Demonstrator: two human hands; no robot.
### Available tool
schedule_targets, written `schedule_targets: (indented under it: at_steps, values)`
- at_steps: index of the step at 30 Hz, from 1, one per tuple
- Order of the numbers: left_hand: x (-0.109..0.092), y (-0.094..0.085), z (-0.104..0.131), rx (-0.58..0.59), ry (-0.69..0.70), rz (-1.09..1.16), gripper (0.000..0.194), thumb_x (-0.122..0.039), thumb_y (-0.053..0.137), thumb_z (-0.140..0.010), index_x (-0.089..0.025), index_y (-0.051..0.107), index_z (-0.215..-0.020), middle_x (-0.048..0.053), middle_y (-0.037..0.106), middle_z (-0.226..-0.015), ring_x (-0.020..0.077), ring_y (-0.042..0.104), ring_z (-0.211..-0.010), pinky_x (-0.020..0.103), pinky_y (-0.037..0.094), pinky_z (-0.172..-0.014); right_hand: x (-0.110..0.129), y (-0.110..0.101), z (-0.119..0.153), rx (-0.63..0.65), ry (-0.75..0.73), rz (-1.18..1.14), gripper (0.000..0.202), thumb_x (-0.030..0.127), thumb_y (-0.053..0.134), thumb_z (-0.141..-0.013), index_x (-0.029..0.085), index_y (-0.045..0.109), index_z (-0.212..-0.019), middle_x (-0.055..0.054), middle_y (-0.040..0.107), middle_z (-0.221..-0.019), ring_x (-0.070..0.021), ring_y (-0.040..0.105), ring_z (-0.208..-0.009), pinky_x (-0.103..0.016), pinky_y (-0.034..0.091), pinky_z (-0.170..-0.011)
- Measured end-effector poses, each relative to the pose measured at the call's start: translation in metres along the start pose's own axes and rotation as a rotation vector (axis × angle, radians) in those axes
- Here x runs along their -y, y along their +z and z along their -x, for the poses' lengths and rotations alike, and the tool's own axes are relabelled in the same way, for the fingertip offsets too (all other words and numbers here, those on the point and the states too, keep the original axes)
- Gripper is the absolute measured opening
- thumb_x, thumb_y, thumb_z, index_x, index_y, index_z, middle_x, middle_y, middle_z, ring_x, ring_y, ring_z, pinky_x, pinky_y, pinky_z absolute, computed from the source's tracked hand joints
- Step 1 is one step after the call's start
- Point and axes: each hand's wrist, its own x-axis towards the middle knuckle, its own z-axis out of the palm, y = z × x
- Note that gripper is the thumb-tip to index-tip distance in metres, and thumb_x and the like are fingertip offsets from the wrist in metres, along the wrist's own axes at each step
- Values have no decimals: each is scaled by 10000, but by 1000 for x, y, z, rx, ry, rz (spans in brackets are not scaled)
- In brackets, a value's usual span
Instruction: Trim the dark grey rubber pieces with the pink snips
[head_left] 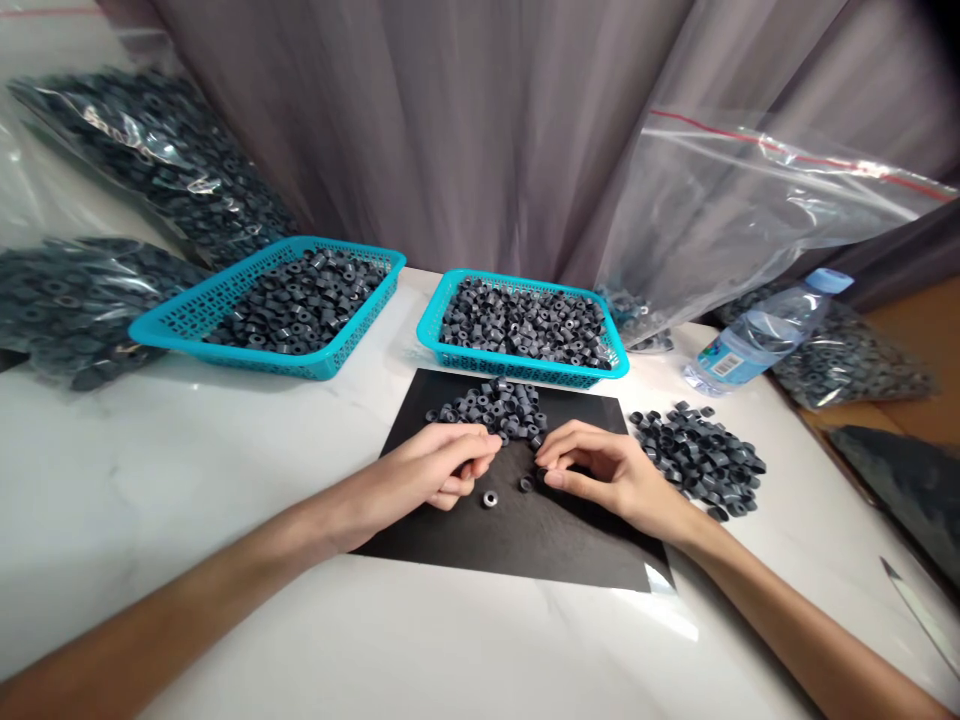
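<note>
My left hand is closed over the left part of a black mat, thumb pressed on the curled fingers; what it holds, if anything, is hidden. On the mat's right side my right hand pinches a small dark ring-shaped part between thumb and fingertips. Just left of that pinch lies another dark part. A part with a silvery ring face sits alone below my left hand. Behind both hands is a pile of grey parts on the mat.
Two blue baskets of grey parts stand behind the mat. A loose pile lies right of it, near a water bottle. Filled plastic bags flank the baskets. A blade-like object is at right.
</note>
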Motion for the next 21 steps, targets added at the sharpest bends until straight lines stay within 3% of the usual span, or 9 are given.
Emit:
schedule_targets:
  at_steps: [5, 8, 13, 21]
  values:
    - [3, -5, 3, -49, 184, -553, 325, -521, 652, -884, -210, 594, -808, -31, 495, -725, 135, 425, -666, 252, 290, -595, 5, -2, 0, 13, -27, 164, 247, 379, 589, -1012, 222, 780, -1017, -85, 716, -1059, -220, 656, -1001, -394, 541, -915]
    - [4, -7, 3, -94, 248, -767, 293, -514, 703, -854, -233, 629, -896, -30, 531, -805, 151, 483, -730, 253, 329, -661, 6, -2, 0, 22, -36, 207, 253, 360, 563, -1026, 230, 780, -1029, -81, 705, -1081, -217, 651, -1016, -382, 525, -920]
    - [3, -8, 6, -67, 251, -837, 297, -488, 726, -838, -286, 675, -1049, -28, 570, -878, 164, 536, -741, 264, 332, -676, 4, -3, 1, 8, -49, 250, 239, 329, 541, -1027, 225, 756, -1039, -82, 694, -1079, -223, 646, -1028, -386, 511, -914]
    - [-3, -2, 8, -33, 258, -771, 220, -465, 645, -901, -261, 709, -951, -23, 535, -814, 148, 489, -696, 269, 317, -653, 2, -1, 5, 19, -14, 179, 242, 173, 562, -916, 214, 681, -1123, -58, 646, -1024, -193, 604, -875, -332, 507, -772]
